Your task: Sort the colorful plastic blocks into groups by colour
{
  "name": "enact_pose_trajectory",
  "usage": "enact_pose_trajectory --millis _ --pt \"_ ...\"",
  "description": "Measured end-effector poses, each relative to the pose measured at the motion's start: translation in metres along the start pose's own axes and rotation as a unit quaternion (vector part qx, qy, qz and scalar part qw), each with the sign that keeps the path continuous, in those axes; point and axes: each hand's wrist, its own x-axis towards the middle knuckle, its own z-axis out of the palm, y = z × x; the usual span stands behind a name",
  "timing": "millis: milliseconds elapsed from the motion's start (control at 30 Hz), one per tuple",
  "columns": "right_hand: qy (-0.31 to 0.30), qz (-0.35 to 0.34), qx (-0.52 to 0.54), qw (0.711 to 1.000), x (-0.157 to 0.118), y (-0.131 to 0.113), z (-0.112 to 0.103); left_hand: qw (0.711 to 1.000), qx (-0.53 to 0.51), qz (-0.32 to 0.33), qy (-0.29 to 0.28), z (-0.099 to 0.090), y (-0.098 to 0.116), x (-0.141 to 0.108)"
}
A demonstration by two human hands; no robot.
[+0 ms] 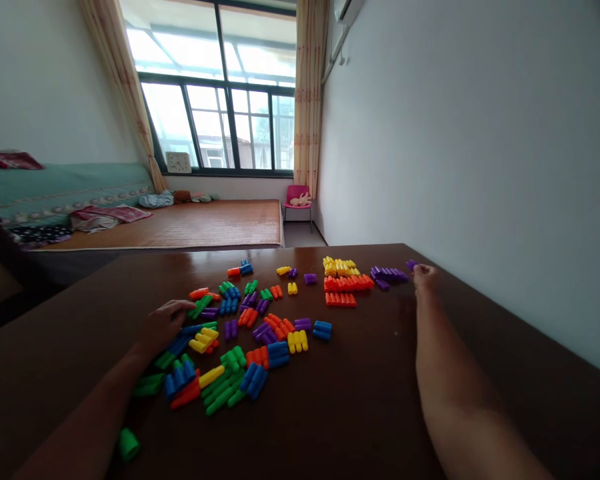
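Note:
My right hand (425, 275) is closed in a pinch on a small purple plastic block (411, 265) at the table's far right. Just left of it lies a row of purple blocks (390, 274), with orange blocks (349, 283) and yellow blocks (337, 267) lined up farther left. My left hand (164, 323) rests at the left edge of a mixed, scattered pile. Its fingers stretch out towards a green block (201, 307); whether they touch it I cannot tell. Close by lie blue blocks (180, 344) and yellow blocks (203, 341).
All the blocks lie on a dark brown table (350, 413). A lone green block (129, 444) sits near its front edge, beside my left forearm. A white wall (460, 147) runs along the right. Beyond the table are a bed (220, 223) and a pink chair (298, 198).

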Motion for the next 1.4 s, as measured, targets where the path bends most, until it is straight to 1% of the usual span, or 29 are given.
enact_pose_trajectory --millis 100,167,267,400,600,767,833,900,933,967,1000,1033,1067,1100,1133,1167,1200,1233,1267,1300,1333,1367,1400 --pt "0.045 0.057 -0.015 0.997 0.005 0.022 -0.001 1.000 -0.004 0.002 -0.004 -0.001 0.000 0.000" --pt "0.058 0.058 -0.042 0.996 0.006 0.029 0.002 1.000 -0.005 -0.003 -0.011 -0.002 0.000 0.000" --pt "0.068 0.035 -0.106 0.991 0.005 0.033 0.007 1.000 -0.007 -0.007 -0.012 -0.004 0.002 0.000" --pt "0.052 0.022 -0.166 0.984 0.003 0.034 0.009 1.000 -0.007 0.000 -0.009 -0.003 0.001 0.000" --pt "0.003 0.026 -0.226 0.974 -0.003 0.029 0.012 1.000 -0.014 0.011 -0.015 -0.001 -0.001 0.000" --pt "-0.005 0.028 -0.250 0.968 -0.004 0.030 0.008 1.000 -0.016 0.011 -0.019 0.000 -0.003 0.000" --pt "0.013 0.019 -0.238 0.971 -0.003 0.027 0.005 1.000 -0.017 0.010 -0.018 0.000 -0.003 0.000" --pt "0.060 -0.013 -0.212 0.975 -0.003 0.016 0.004 1.000 -0.018 0.010 -0.014 0.001 -0.002 0.000" --pt "0.086 -0.038 -0.191 0.977 -0.003 0.006 0.004 1.000 -0.018 0.011 -0.012 0.002 -0.001 -0.001" --pt "0.100 -0.067 -0.166 0.979 -0.005 -0.007 0.006 1.000 -0.019 0.010 -0.009 0.002 0.001 -0.001" --pt "0.091 -0.097 -0.136 0.982 -0.010 -0.024 0.009 1.000 -0.019 0.009 -0.006 0.002 0.003 -0.002" --pt "0.053 -0.126 -0.102 0.985 -0.017 -0.043 0.014 1.000 -0.019 0.007 -0.004 0.001 0.005 -0.002" --pt "-0.015 -0.153 -0.067 0.986 -0.027 -0.063 0.019 1.000 -0.020 0.004 -0.003 0.001 0.007 -0.002" --pt "-0.109 -0.179 -0.034 0.977 -0.041 -0.084 0.025 1.000 -0.021 -0.002 -0.002 0.000 0.009 -0.003" --pt "-0.222 -0.206 -0.008 0.953 -0.058 -0.104 0.031 1.000 -0.021 -0.009 0.000 -0.001 0.011 -0.003" --pt "-0.333 -0.233 0.002 0.914 -0.078 -0.122 0.038 1.000 -0.022 -0.016 0.002 -0.002 0.012 -0.004" --pt "-0.441 -0.258 -0.005 0.860 -0.099 -0.137 0.043 0.999 -0.023 -0.022 0.005 -0.003 0.013 -0.004" --pt "-0.536 -0.275 -0.024 0.798 -0.121 -0.150 0.049 0.999 -0.023 -0.025 0.009 -0.004 0.014 -0.004" --pt "-0.611 -0.284 -0.050 0.737 -0.142 -0.159 0.053 0.999 -0.024 -0.027 0.012 -0.005 0.014 -0.005" --pt "-0.661 -0.291 -0.082 0.687 -0.161 -0.165 0.057 0.999 -0.026 -0.028 0.014 -0.005 0.014 -0.005" --pt "-0.693 -0.297 -0.116 0.647 -0.178 -0.169 0.059 0.999 -0.029 -0.028 0.014 -0.006 0.014 -0.004" --pt "-0.708 -0.303 -0.147 0.620 -0.192 -0.171 0.061 0.999 -0.033 -0.028 0.014 -0.006 0.014 -0.004" --pt "-0.714 -0.307 -0.172 0.605 -0.203 -0.172 0.062 0.999 -0.035 -0.028 0.012 -0.006 0.013 -0.004"
